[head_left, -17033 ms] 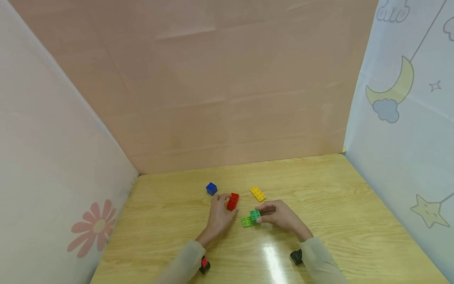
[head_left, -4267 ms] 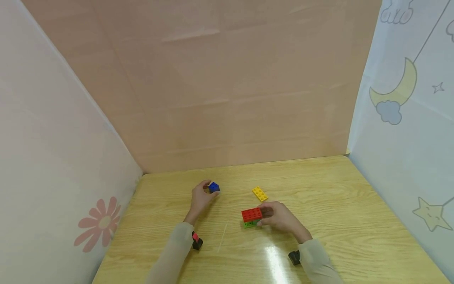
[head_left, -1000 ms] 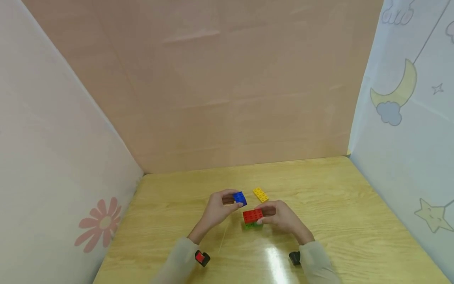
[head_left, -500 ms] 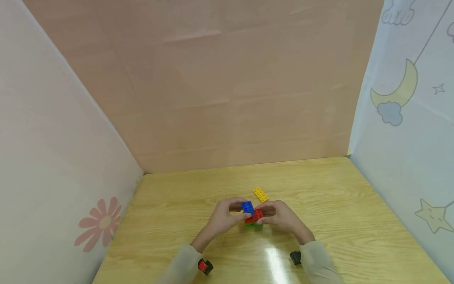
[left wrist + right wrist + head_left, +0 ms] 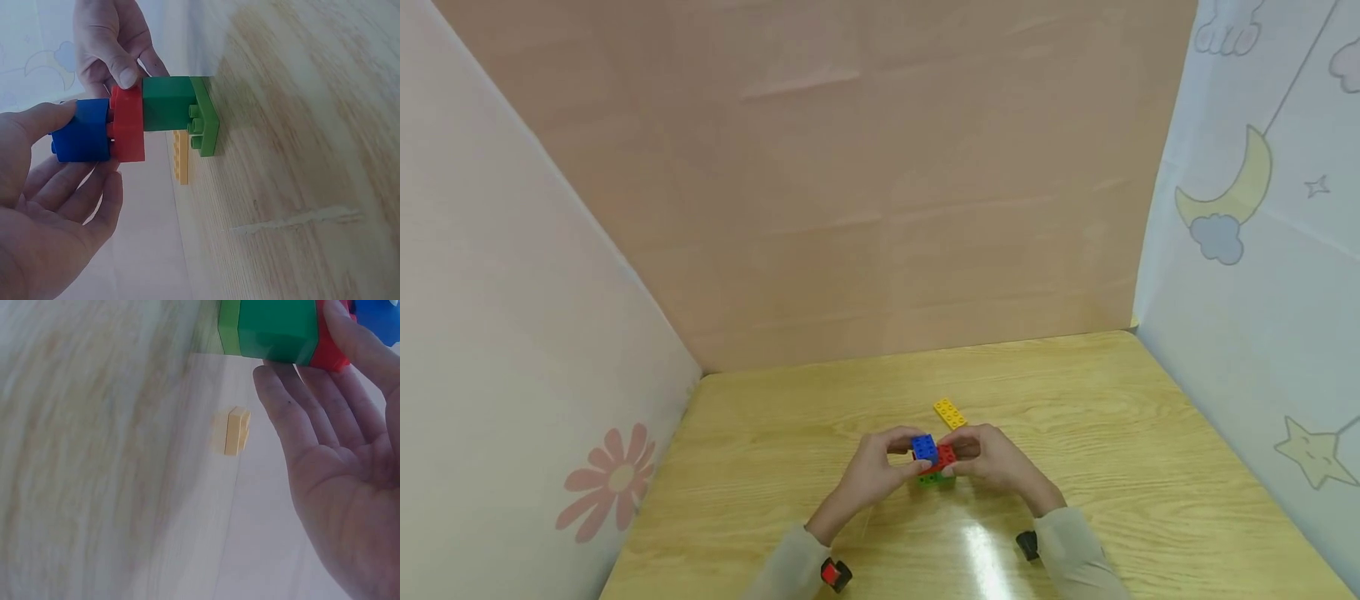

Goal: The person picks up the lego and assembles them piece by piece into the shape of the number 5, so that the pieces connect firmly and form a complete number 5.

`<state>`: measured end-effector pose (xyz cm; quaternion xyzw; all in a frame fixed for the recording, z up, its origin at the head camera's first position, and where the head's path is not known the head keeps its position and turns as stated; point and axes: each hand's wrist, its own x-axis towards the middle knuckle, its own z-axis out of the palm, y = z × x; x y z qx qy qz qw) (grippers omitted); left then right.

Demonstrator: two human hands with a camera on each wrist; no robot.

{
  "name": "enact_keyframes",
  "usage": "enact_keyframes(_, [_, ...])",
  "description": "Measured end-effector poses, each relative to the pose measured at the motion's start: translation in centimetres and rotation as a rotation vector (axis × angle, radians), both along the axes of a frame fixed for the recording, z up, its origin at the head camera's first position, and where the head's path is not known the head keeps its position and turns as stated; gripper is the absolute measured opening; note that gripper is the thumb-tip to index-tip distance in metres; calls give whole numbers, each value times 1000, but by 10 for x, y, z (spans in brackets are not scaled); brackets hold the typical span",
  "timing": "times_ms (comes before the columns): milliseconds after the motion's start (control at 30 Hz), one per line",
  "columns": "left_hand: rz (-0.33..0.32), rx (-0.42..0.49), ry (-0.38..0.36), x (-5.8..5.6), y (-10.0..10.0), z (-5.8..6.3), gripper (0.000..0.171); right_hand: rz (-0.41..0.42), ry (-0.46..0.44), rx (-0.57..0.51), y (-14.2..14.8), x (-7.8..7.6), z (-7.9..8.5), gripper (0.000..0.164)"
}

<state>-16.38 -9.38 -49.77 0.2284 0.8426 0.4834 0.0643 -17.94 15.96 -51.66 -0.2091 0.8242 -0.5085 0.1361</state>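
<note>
My left hand (image 5: 876, 471) pinches a blue toy brick (image 5: 84, 131) between thumb and fingers. It sits over the left part of a red brick (image 5: 129, 128), whose studs show in a thin gap between them in the left wrist view. Under the red brick are a dark green brick (image 5: 167, 103) and a light green plate (image 5: 206, 119) flat on the table. My right hand (image 5: 992, 458) grips the stack from the right, thumb on the red brick's near side, fingers behind. In the right wrist view the dark green brick (image 5: 278, 331) shows large beside the fingers.
A yellow studded plate (image 5: 951, 413) lies just behind the stack on the wooden table (image 5: 760, 467). A tan backdrop (image 5: 880, 208) rises behind the table, with pale printed panels at both sides. A black strap device (image 5: 836, 575) sits at the left wrist.
The left hand picked up the blue brick from the back left, carried it right over the red brick and lowered it there. Earlier the red brick went onto the green one. The right hand stayed put.
</note>
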Motion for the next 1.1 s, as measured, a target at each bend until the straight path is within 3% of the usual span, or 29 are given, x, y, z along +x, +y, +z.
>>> enact_keyframes(467, [-37, -91, 124, 2, -1, 0, 37, 0, -9, 12, -1, -1, -1, 34])
enact_keyframes(900, [-62, -143, 132, 1, -4, 0, 40, 13, -20, -16, -1, -2, -4, 36])
enact_keyframes(1100, [-38, -175, 115, -3, -2, 2, 39, 12, 1, -12, 1, -4, -5, 36])
